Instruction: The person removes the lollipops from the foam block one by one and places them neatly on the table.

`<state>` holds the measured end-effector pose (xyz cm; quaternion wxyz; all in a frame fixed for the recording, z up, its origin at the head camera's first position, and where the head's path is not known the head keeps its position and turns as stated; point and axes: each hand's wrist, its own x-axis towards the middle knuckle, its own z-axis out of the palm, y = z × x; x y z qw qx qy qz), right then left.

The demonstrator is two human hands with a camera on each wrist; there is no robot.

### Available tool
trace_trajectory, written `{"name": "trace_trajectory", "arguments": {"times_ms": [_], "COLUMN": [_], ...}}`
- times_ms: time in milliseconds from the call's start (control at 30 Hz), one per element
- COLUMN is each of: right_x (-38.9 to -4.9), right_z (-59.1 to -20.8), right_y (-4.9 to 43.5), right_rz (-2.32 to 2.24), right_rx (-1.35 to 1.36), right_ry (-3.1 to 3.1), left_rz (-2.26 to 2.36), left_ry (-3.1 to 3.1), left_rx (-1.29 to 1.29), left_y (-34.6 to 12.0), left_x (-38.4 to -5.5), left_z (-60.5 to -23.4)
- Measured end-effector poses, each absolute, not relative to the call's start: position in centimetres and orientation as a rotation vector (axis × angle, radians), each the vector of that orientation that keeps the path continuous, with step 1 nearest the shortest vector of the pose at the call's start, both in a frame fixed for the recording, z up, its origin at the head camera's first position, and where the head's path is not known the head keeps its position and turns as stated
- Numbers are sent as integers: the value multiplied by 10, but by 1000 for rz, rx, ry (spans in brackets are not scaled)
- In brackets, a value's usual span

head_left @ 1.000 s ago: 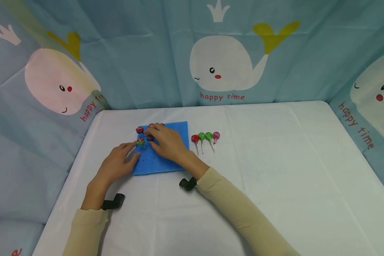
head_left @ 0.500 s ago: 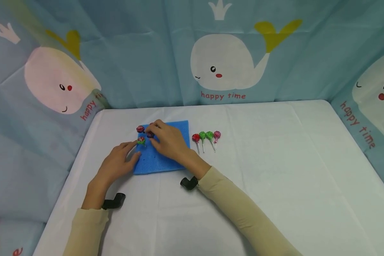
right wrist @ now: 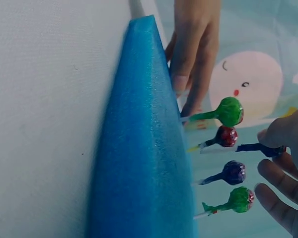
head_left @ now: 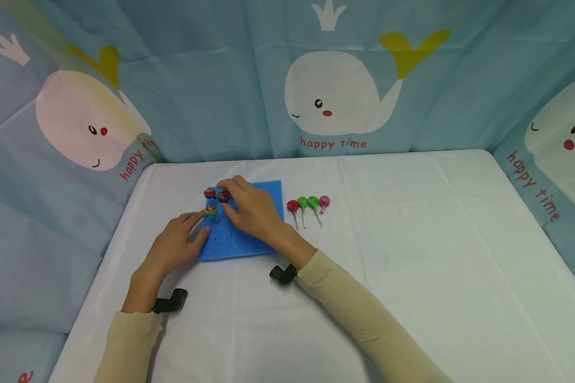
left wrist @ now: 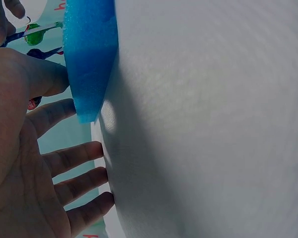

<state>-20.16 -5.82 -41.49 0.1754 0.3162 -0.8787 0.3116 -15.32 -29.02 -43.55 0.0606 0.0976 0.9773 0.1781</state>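
Lollipop (head_left: 223,197) in right hand (head_left: 253,210) — 4 more in blue foam (head_left: 239,243).

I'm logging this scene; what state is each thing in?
Blue rectangular foam block: flat on the white table.
Dark-wrapped round lollipop: pinched by the right hand.
Four multicoloured round lollipops: stuck in the foam.
Red lollipop, pink lollipop, two green lollipops: lying on the table.
Left hand: touching the foam.

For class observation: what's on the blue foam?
Four lollipops stand in the foam; their lower stick ends are hidden. The right hand, holding another lollipop, hides some foam from above.
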Motion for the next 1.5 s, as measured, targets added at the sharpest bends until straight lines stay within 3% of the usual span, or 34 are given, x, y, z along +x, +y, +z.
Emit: {"name": "trace_trajectory", "arguments": {"times_ms": [567,1500], "right_x": [-187,-181], "right_z": [-392,-395], "right_y": [-27,54], "right_rz": [966,1201], "right_rx": [847,729], "right_ry": [-2495,-2506], "left_rz": [541,532], "left_ry": [2955,2926], "left_rx": [314,285], "left_y": [-282,-290], "left_x": [-159,-157], "left_z": [-437,-437]}}
